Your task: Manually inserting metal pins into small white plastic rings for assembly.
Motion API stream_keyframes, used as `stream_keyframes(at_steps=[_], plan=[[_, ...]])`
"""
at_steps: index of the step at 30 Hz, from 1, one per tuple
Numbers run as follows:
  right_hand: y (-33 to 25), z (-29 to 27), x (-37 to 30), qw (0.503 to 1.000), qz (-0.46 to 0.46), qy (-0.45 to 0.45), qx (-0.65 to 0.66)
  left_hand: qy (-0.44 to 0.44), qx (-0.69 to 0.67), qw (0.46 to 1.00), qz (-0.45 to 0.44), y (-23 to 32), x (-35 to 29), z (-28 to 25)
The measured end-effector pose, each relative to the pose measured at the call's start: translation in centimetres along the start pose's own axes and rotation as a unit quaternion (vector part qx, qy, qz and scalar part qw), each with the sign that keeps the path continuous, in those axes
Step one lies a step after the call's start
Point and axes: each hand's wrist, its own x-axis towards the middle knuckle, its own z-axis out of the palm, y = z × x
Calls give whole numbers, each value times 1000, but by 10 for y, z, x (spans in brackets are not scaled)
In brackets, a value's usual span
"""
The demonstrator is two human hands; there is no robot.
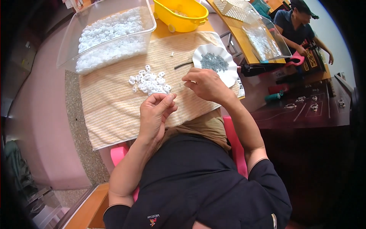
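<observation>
Over the near edge of the striped cloth, my left hand [154, 114] is closed in a pinch, thumb against fingertips. Whatever it may hold is too small to make out. A pile of small white plastic pieces with holes [150, 81] lies just beyond it. My right hand [207, 84] hovers to the right of the pile, its thumb and fingers drawn together; I cannot see what is between them. Just past that hand sits a white dish with a wavy rim [202, 49], holding many tiny grey-green bits [214, 62].
A clear bin [150, 28] full of white pieces stands at the far left, beside a yellow tub [183, 23]. A thin black stick [183, 65] and a tiny white piece [172, 54] lie on the cloth [110, 110]. Another person [295, 28] sits at the far right behind a second bin [280, 40].
</observation>
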Motion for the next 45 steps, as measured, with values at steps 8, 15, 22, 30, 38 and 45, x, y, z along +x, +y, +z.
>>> stream_keyframes(at_steps=[8,15,22,30,38,45], plan=[[-9,-1,7,999,25,-16,18,44,-33,995,80,5,3,-4],[-16,9,14,999,0,-41,35,74,-56,988,123,11,7,-6],[-28,14,12,996,6,-82,29,86,-70,985,130,13,6,-7],[-37,32,4,997,23,-75,24,73,-64,987,130,9,6,-9],[-36,32,-3,992,17,-15,123,71,-2,990,123,8,5,-7],[-48,26,-14,925,82,53,368,-17,77,990,115,3,1,2]])
